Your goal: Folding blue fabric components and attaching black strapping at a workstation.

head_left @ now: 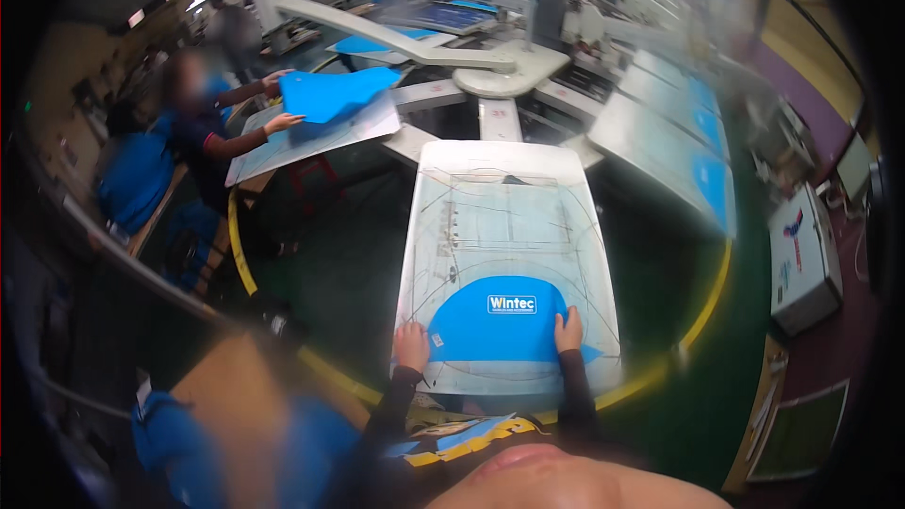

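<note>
Hands flat and open: left hand [411, 343] and right hand [568, 330] press the blue panel [495, 325] onto the pallet [500, 179]. Likely laying-down step; next needs edges smoothed and squared.

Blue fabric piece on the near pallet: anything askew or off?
Nothing stands out. The blue fabric piece lies flat on the white pallet, inside its drawn guide lines, with no folds visible. The left hand presses its left edge and the right hand its right edge.
</note>
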Motion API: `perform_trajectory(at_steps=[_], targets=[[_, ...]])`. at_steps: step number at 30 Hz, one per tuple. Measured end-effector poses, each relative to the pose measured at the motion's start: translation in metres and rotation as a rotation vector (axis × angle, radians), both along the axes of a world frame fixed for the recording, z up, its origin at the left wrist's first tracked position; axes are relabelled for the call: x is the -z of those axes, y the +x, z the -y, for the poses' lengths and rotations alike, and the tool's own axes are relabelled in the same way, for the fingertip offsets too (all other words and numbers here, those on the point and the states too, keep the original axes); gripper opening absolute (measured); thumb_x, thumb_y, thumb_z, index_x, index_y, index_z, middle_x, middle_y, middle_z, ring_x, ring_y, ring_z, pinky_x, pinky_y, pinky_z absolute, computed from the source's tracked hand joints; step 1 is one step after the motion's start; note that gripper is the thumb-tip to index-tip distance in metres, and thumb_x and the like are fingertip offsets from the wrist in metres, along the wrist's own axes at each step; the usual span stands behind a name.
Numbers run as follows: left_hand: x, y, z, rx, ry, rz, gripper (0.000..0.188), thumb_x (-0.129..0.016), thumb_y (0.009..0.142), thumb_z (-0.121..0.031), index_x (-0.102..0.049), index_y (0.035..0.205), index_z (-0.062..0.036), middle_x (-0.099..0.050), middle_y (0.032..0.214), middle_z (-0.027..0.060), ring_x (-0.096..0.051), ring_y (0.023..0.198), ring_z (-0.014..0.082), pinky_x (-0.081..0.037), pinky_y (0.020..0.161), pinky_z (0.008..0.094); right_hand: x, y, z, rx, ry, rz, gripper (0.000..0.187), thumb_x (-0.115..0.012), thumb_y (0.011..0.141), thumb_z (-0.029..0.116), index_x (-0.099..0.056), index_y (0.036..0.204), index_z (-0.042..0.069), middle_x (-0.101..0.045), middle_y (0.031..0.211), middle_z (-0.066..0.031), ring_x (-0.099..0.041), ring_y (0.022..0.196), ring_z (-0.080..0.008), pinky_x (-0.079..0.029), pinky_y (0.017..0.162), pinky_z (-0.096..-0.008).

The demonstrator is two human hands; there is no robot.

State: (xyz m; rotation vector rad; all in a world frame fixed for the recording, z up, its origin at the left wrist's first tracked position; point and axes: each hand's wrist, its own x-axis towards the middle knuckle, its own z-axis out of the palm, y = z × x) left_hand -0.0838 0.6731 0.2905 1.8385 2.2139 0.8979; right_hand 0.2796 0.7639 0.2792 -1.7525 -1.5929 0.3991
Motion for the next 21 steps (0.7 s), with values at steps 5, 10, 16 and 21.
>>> perform_trajectory(at_steps=[5,10,16,21], targets=[[-0.012,0.01,0.021,0.222,-0.011,0.703,0.016,-0.055,0.096,-0.014,-0.051,0.104,-0.0008,-0.065,0.079,0.0113,-0.062,0.07,0.0215,-0.047,0.065,0.036,-0.026,-0.094,0.017,-0.24,-0.001,-0.117,0.031,-0.051,0.1,0.023,-0.047,0.121,0.0,-0.063,0.108,-0.0311,-0.06,0.098,-0.0508,-0.048,0.079,-0.0524],[-0.026,0.01,0.069,0.18,-0.061,0.936,0.01,-0.054,0.097,-0.007,-0.052,0.107,-0.006,-0.052,0.079,-0.0024,-0.049,0.069,0.0048,-0.04,0.064,0.0205,-0.069,-0.191,0.066,-0.622,-0.106,-0.232,0.03,-0.052,0.1,0.022,-0.047,0.118,-0.001,-0.062,0.109,-0.0321,-0.06,0.098,-0.0504,-0.049,0.078,-0.0481],[-0.052,-0.032,0.177,-0.249,0.166,0.94,0.011,-0.052,0.097,-0.008,-0.057,0.107,-0.006,-0.054,0.088,-0.0002,-0.05,0.078,0.0064,-0.043,0.069,0.0227,-0.108,-0.254,0.113,-1.048,-0.468,-0.48,0.02,-0.051,0.103,0.025,-0.048,0.108,0.006,-0.051,0.089,-0.0035,-0.048,0.079,-0.0099,-0.045,0.073,-0.0251],[-0.086,-0.046,0.342,-0.689,0.253,0.836,0.019,-0.052,0.096,-0.006,-0.058,0.114,-0.0059,-0.062,0.094,0.0022,-0.054,0.08,0.0094,-0.047,0.074,0.0266,-0.143,-0.302,0.16,-1.425,-0.547,-0.584,0.017,-0.052,0.103,0.024,-0.049,0.106,0.007,-0.049,0.094,0.0021,-0.045,0.085,-0.0069,-0.042,0.072,-0.0225]])
